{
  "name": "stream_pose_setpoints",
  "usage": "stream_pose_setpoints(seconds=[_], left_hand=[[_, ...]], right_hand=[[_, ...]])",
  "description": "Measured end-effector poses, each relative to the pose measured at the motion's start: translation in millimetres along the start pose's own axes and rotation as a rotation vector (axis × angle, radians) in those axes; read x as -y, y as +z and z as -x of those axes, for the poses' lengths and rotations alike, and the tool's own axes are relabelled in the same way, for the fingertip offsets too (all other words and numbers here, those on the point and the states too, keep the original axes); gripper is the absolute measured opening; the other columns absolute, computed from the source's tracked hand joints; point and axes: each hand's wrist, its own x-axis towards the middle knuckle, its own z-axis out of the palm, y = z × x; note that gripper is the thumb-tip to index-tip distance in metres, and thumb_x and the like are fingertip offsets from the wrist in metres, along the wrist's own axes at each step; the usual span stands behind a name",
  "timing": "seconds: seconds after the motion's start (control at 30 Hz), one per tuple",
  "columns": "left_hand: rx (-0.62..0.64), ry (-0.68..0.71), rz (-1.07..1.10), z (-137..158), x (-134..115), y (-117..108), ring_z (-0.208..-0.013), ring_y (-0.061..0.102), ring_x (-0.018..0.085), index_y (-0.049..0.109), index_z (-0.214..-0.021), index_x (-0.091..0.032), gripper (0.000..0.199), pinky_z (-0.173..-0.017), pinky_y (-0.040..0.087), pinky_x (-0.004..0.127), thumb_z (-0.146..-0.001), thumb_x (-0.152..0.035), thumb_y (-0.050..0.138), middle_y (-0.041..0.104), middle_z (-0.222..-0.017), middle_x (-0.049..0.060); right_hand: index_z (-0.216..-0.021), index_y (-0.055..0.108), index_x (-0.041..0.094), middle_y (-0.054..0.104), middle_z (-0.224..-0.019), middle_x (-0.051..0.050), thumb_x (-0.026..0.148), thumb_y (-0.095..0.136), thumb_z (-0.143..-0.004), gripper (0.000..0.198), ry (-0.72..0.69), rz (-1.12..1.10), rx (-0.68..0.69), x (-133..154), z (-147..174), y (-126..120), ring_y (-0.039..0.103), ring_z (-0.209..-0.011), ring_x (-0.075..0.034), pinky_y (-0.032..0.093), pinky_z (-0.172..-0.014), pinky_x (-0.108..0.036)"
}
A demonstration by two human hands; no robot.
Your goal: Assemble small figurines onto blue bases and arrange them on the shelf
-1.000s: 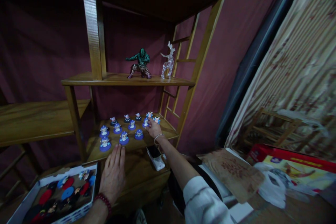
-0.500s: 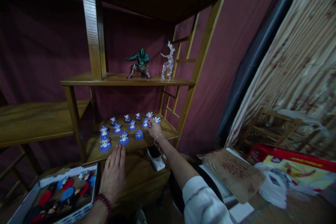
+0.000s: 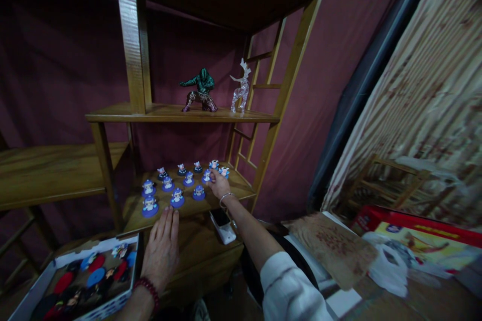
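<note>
My right hand [image 3: 219,185] reaches over the lower shelf [image 3: 133,218], its fingers pinched at a small purple-based figurine [image 3: 207,175] on the right of its row. The fingertips hide part of the contact. Just behind are two pale blue-and-white figurines [image 3: 223,172]. My left hand [image 3: 162,243] rests at the shelf's front edge, fingers stretched out and together, holding nothing. Close above its fingertips stands another purple figurine [image 3: 177,197]. Several more purple figurines [image 3: 149,205] stand in rows to the left, with small black-based figurines [image 3: 182,168] behind them.
A white box [image 3: 136,261] of mixed figurines sits at lower left. A white device with a dark top [image 3: 223,228] lies below the shelf edge. Overhead, the upper shelf [image 3: 161,113] carries a crouching green figure [image 3: 202,88] and a clear deer [image 3: 241,90]. Cardboard [image 3: 335,246] lies at right.
Almost nothing differs. The view has shifted very slightly, and my right hand stays at the same purple figurine while my left hand keeps its place at the edge.
</note>
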Motion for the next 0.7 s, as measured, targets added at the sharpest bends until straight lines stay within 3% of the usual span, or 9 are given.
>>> stream_pose_setpoints(seconds=[0.23, 0.5, 0.7], left_hand=[[-0.008, 0.018, -0.01, 1, 1, 0, -0.128, 0.021, 0.025, 0.04, -0.125, -0.002, 0.061, -0.102, 0.022, 0.04, -0.066, -0.017, 0.042, 0.036, -0.134, 0.018], [0.016, 0.03, 0.009, 1, 0, -4, -0.129, 0.018, 0.026, 0.038, -0.126, 0.0, 0.063, -0.102, 0.022, 0.041, -0.065, -0.017, 0.042, 0.035, -0.135, 0.019], [0.013, 0.022, 0.016, 3, 1, -6, -0.13, 0.017, 0.026, 0.037, -0.126, 0.0, 0.063, -0.103, 0.021, 0.04, -0.065, -0.016, 0.042, 0.034, -0.135, 0.018]], right_hand=[[-0.117, 0.047, 0.024, 0.061, -0.103, -0.003, 0.012, 0.06, -0.066, 0.054, -0.016, -0.05, -0.047, 4, 11, -4, 0.058, -0.092, -0.013, 0.048, -0.08, -0.026], [-0.106, 0.052, 0.018, 0.061, -0.104, -0.007, 0.012, 0.045, -0.076, 0.032, -0.028, -0.106, -0.189, 2, 50, -21, 0.06, -0.089, -0.013, 0.048, -0.082, -0.026], [-0.097, 0.055, 0.019, 0.063, -0.096, -0.006, 0.019, 0.046, -0.077, 0.022, -0.12, -0.129, -0.195, 5, 80, -24, 0.061, -0.084, -0.013, 0.049, -0.08, -0.027]])
